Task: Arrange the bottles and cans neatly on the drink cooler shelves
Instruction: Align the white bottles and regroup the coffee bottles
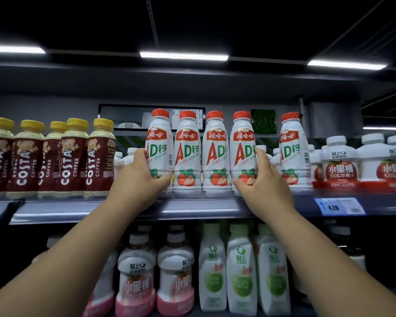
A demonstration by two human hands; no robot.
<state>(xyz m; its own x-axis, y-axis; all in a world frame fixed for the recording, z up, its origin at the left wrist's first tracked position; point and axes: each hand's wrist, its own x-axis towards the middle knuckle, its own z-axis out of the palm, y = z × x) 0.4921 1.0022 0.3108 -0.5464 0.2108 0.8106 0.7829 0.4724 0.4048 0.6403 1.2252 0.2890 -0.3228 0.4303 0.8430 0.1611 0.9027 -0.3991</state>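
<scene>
A row of white AD calcium milk bottles with red caps stands on the upper shelf [192,208]. My left hand [144,177] grips the leftmost bottle [159,143] from its left side. My right hand [261,179] wraps the fourth bottle [242,145] from its right side. Two more bottles [187,149] [215,149] stand upright between them, touching side by side. A fifth AD bottle [292,147] stands apart to the right, with a gap before it.
Several brown Costa coffee bottles [48,156] with yellow caps fill the shelf's left. Squat white juice bottles [340,159] sit on the right above a blue price tag [340,205]. The lower shelf holds pink-labelled [135,280] and green-labelled bottles [240,271].
</scene>
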